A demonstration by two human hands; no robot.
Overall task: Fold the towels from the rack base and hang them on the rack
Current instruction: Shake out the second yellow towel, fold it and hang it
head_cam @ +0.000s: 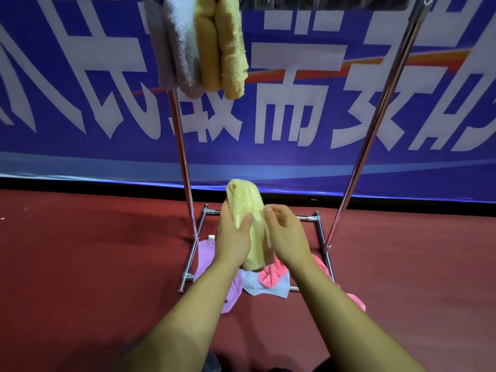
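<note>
I hold a folded yellow towel [248, 205] upright above the rack base [320, 232]. My left hand [233, 237] grips its left side, thumb across the front. My right hand [287, 234] is at its right side with fingers curled against the cloth. On the floor inside the base lie a purple towel [206, 256], a pale blue towel [268, 287] and a pink towel [271, 276]. On the rack's top bar hang a grey towel [171, 47] and a yellow towel [222, 47], both folded.
Two chrome uprights [182, 151] [375, 130] rise from the base. A blue banner with large white characters [295, 89] stands behind the rack. The floor is dark red carpet [94, 251].
</note>
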